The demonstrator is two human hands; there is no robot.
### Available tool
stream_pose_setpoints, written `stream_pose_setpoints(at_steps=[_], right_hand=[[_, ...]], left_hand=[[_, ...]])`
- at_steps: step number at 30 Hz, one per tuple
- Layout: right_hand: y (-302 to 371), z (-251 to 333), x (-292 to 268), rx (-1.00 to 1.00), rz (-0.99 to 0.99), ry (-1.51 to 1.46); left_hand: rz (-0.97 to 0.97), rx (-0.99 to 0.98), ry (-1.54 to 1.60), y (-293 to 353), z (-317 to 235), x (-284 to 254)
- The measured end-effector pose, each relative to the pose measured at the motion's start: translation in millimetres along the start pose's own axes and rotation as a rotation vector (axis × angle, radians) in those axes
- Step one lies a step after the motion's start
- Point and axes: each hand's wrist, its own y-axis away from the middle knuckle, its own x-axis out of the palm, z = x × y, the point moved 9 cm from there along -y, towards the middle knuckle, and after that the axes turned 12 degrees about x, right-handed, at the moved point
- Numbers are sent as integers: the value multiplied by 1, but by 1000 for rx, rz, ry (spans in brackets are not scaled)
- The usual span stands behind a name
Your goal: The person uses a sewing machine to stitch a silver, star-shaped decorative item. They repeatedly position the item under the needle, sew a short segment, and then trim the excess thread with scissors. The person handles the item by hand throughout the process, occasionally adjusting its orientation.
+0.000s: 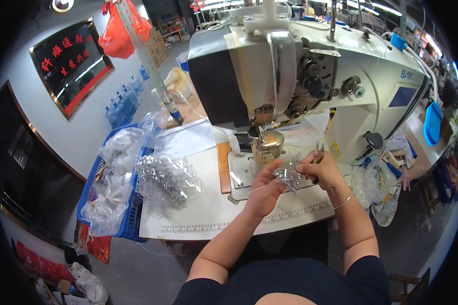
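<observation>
Just in front of the sewing machine's needle area [262, 145], both hands meet at a small clear plastic bag [289, 178] with shiny silvery bits in it. My left hand [265, 192] grips the bag's left side between thumb and fingers. My right hand [326, 170] pinches its upper right side. Small thread snips [318, 152] are also tucked in my right hand, blades pointing up and away. What the silvery bits are is too small to make out.
A larger clear bag of silvery pieces [168, 178] lies on the white table [208, 216], left of the machine. Beyond it stands a blue basket [130, 211] full of clear bags. A printed sheet [188, 138] lies behind. More plastic bags [374, 183] hang at the right.
</observation>
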Motion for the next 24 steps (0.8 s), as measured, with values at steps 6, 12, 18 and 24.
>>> stream_pose_setpoints(at_steps=[6, 12, 18, 24], right_hand=[[-28, 36, 25, 25, -68, 136], [-40, 38, 48, 67, -39, 195], [-45, 46, 50, -105, -115, 68], [-54, 48, 45, -228, -220, 78]], left_hand=[[100, 339, -80, 0, -69, 27], [-227, 55, -149, -9, -78, -1], [-301, -72, -243, -35, -94, -25], [-251, -5, -438, -61, -117, -35]])
